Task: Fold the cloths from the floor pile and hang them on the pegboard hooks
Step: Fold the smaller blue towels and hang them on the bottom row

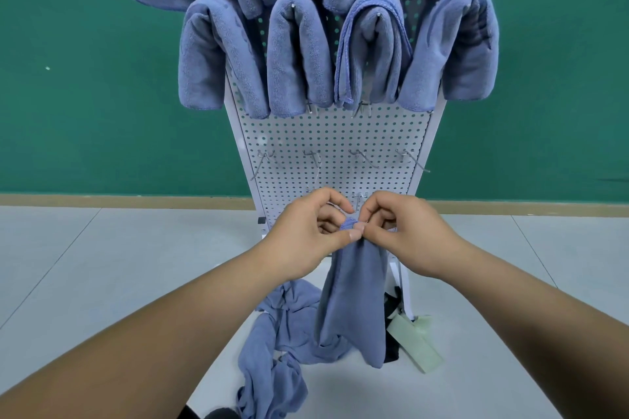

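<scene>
- Left hand [306, 231] and right hand [405, 231] each grip the cloth [354, 299] by its top edge in a pinch — it hangs before the pegboard [333, 139], down to the floor pile [282, 333].
- Probably best: slide the pinches apart to find the corners.

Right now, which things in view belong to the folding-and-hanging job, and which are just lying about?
Part of the job: held cloth, pinched at its top by the left hand and right hand; floor pile; pegboard; empty hooks; hung cloths.

Lying about: pale green flat pieces on the floor by the pegboard's base; black item beside them, unidentifiable.
</scene>
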`<state>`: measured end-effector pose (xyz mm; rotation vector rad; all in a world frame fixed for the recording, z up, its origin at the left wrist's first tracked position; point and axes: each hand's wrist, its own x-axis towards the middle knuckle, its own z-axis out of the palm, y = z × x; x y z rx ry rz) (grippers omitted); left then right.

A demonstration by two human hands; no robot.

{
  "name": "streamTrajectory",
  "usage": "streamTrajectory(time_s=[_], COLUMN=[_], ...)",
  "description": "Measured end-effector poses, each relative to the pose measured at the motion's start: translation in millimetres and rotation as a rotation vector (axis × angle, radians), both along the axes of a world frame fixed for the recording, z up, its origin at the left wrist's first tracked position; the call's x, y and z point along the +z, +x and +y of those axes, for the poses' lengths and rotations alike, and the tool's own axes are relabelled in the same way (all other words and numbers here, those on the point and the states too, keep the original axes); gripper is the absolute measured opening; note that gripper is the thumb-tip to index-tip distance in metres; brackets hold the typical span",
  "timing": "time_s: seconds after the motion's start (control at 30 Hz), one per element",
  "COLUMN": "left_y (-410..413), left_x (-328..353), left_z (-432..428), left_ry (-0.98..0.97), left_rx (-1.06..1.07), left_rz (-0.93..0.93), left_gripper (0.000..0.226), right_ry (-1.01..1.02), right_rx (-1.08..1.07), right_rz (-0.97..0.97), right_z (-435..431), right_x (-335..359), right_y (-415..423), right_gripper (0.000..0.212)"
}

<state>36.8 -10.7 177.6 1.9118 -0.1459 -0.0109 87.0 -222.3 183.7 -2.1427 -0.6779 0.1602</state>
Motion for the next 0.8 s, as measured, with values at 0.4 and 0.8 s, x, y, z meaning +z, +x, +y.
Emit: streamTrajectory(time_s=[0.4, 0.8], left_y=[9, 6], left_x=[8, 4], left_z=[37, 86], left_ry=[0.200, 0.420], left_rx=[0.107, 0.244], left_rz=[-0.072, -0.096], left_gripper=[0.023, 0.015], right_ry=[-0.517, -0.770], right_rx=[0.072, -0.025], right_rz=[0.020, -0.255], right_z=[-53, -106], right_x=[-10, -5], right_y=[31, 32], right_gripper=[0.024, 0.012])
